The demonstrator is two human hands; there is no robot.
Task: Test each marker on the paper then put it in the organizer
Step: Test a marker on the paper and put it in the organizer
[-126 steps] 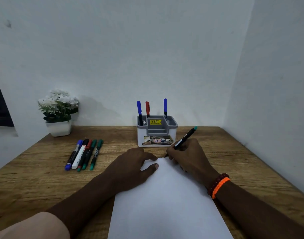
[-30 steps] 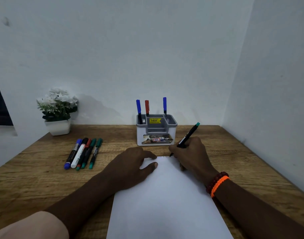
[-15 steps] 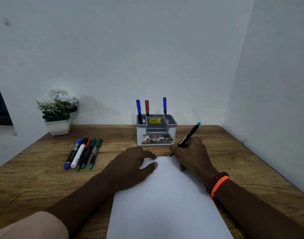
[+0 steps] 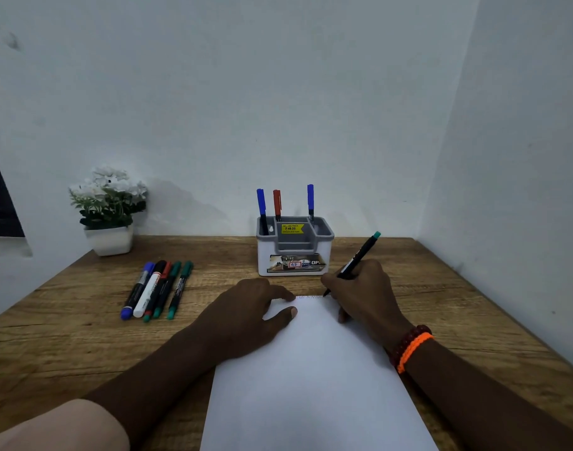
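A white sheet of paper (image 4: 311, 379) lies on the wooden desk (image 4: 67, 346) in front of me. My left hand (image 4: 246, 317) presses flat on its top left corner. My right hand (image 4: 365, 294) grips a black marker with a green end (image 4: 360, 255), its tip touching the paper's top edge beside a faint zigzag scribble (image 4: 309, 297). Just behind stands the grey and white organizer (image 4: 295, 255) with two blue markers (image 4: 261, 206) and a red marker (image 4: 277, 203) upright in its back slots. Several capped markers (image 4: 156, 289) lie side by side at the left.
A white pot of white flowers (image 4: 109, 209) stands at the back left against the wall. A white wall (image 4: 506, 190) closes the desk's right side and another runs behind it.
The marker tip has travelled rightward along the paper's top edge, leaving a short scribble. My left hand has stayed on the paper.
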